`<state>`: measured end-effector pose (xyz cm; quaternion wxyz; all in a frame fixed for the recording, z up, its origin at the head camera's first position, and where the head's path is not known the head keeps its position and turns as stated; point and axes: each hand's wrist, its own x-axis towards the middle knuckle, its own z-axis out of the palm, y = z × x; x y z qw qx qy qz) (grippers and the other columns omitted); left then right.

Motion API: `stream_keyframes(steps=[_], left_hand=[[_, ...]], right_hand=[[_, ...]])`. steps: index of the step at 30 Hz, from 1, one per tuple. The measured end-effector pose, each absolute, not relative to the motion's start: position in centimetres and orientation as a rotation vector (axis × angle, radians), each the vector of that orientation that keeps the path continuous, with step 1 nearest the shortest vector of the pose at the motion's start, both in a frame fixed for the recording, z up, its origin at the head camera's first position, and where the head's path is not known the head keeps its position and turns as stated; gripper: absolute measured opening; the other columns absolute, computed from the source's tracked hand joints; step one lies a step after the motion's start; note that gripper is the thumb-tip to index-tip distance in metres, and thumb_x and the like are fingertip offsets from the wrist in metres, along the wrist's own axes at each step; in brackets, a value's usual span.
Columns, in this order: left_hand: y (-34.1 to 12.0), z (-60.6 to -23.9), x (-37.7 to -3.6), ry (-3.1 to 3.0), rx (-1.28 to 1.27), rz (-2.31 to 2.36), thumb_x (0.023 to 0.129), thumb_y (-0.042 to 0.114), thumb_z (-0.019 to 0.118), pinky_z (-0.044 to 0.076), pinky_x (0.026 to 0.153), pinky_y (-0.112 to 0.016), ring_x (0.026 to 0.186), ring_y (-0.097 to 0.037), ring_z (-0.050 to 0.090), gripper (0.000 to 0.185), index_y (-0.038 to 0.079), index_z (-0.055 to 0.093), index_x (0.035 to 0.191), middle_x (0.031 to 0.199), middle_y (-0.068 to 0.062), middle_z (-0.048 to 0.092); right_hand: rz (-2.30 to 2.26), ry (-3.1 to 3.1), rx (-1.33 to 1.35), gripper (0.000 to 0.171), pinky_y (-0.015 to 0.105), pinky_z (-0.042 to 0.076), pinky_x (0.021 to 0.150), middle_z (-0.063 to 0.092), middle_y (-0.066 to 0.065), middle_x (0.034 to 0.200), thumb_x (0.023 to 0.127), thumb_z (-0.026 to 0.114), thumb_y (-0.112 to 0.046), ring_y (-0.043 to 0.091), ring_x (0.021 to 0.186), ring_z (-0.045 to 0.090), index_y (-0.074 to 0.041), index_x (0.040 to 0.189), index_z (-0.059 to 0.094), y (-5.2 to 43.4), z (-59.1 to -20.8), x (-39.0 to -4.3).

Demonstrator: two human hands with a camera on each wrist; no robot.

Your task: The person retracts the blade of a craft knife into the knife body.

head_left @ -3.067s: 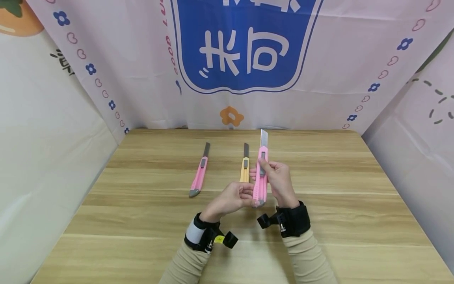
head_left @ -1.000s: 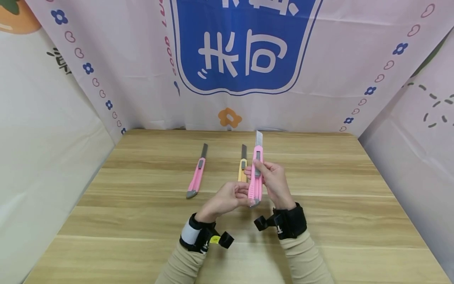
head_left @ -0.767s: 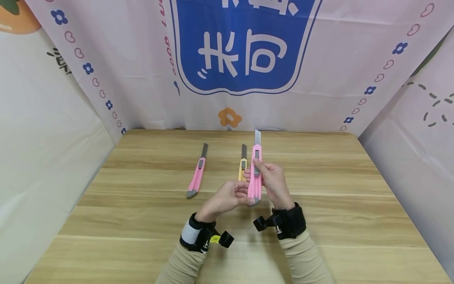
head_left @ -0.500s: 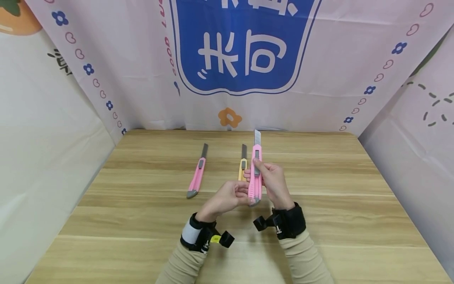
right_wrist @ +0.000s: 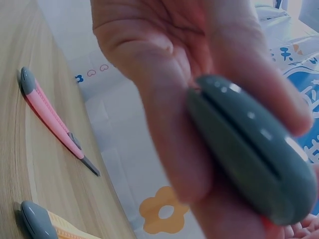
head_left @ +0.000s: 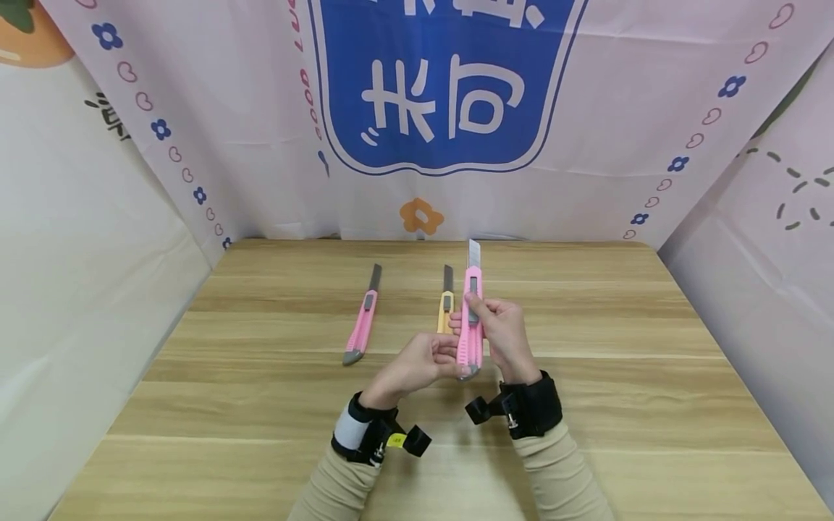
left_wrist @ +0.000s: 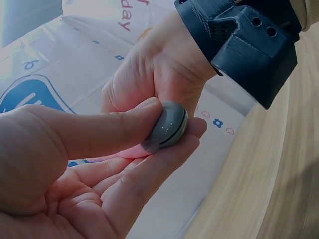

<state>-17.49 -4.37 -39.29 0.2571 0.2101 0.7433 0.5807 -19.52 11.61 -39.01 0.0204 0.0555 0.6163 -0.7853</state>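
Blade shorter than seconds ago; pink plastic utility knife [head_left: 470,318] upright above table centre, blade far, right hand [head_left: 502,336] gripping body, left hand [head_left: 417,365] pinching grey near end

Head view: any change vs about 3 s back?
The blade of the held pink knife shows shorter, drawn partly back into the handle. Right hand and left hand keep their grip. The other pink knife and the yellow knife lie unmoved.
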Motion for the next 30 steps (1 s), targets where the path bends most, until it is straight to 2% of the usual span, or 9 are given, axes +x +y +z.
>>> stream_keyframes(steps=[7,15,30], left_hand=[[-4.44,-39.39,-17.40,2.013,0.557,1.579,0.089,-0.003,0.061,0.061,0.087,-0.028,0.104,-0.032,0.070,0.043,-0.013,0.051,0.130,0.116,-0.031,0.066],[-4.46,-39.38,-17.46,2.004,0.563,1.590,0.089,-0.004,0.061,0.061,0.086,-0.026,0.105,-0.033,0.069,0.044,-0.014,0.050,0.131,0.117,-0.031,0.065],[-4.53,-39.58,-17.55,1.999,0.584,1.590,0.088,-0.004,0.061,0.060,0.087,-0.027,0.105,-0.034,0.069,0.043,-0.013,0.051,0.129,0.116,-0.031,0.065]], right_hand=[[-2.443,1.909,0.153,0.039,0.025,0.062,0.063,0.073,-0.006,0.060,0.097,0.056,-0.013,0.009,0.059,0.072,0.023,0.113,0.054,11.56,-39.09,-19.50],[-2.423,1.891,0.183,0.036,0.025,0.062,0.064,0.073,-0.007,0.061,0.097,0.055,-0.010,0.009,0.060,0.072,0.020,0.118,0.054,11.53,-38.89,-19.48],[-2.372,1.907,0.168,0.039,0.025,0.062,0.067,0.074,-0.007,0.065,0.097,0.057,-0.013,0.008,0.064,0.073,0.019,0.118,0.054,11.84,-38.95,-19.49]])
